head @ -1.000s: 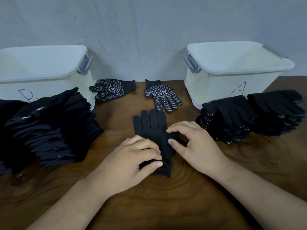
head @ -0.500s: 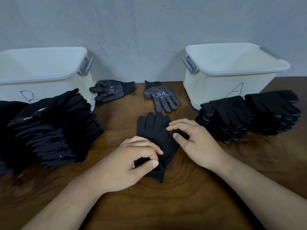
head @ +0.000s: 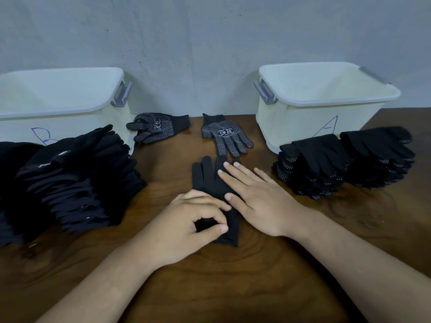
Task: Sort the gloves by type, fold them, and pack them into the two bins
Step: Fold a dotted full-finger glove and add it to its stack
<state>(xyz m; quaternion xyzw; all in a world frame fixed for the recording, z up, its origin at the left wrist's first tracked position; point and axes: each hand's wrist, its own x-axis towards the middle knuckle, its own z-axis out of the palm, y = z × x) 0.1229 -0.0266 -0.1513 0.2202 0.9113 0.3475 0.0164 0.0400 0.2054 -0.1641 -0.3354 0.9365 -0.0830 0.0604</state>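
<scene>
Pinching the black glove's [head: 205, 178] cuff, left hand [head: 186, 227] curls; right hand [head: 254, 201] presses flat, fingers straight, just beyond that pinch.

Two bins [head: 70, 122] [head: 303, 122], two loose dotted gloves [head: 156, 128] [head: 225, 136], one black glove [head: 205, 176], perhaps three stacks [head: 77, 180] [head: 312, 169] [head: 377, 157].

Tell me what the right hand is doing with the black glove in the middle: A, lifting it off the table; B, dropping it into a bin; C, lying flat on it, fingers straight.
C: the right hand lies flat with straight fingers on the black glove, which rests on the wooden table.
</scene>
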